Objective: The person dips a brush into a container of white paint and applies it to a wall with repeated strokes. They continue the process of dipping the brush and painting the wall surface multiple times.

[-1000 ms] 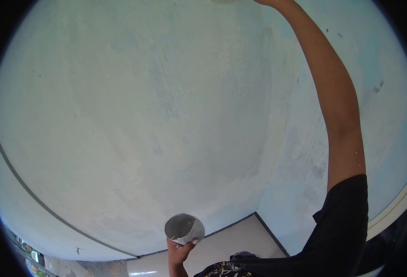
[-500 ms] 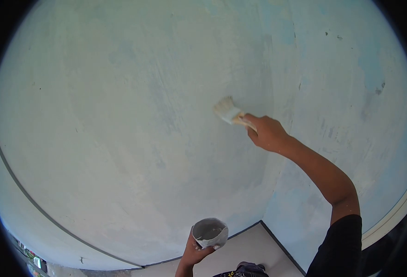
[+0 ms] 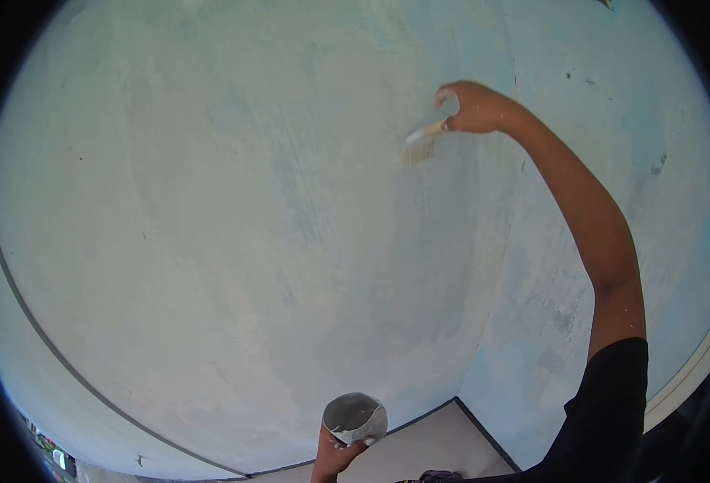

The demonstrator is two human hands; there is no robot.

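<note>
No legible text or labels anywhere.

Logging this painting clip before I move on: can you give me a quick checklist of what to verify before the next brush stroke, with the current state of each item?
1. Brush held firmly: ok. The right hand is closed on the handle of the paintbrush.
2. Bristles against the wall: cannot tell; they sit at or very near the surface, contact is unclear.
3. Paint on the bristles: cannot tell; they look pale, but the load is too small to judge.
4. Cup steady: ok. The left hand grips the paint cup from below, opening facing up.
5. Paint level in the cup: cannot tell; the inside looks grey.
6. Coverage near the brush: not ok; the wall shows streaks and darker blue patches.
</note>
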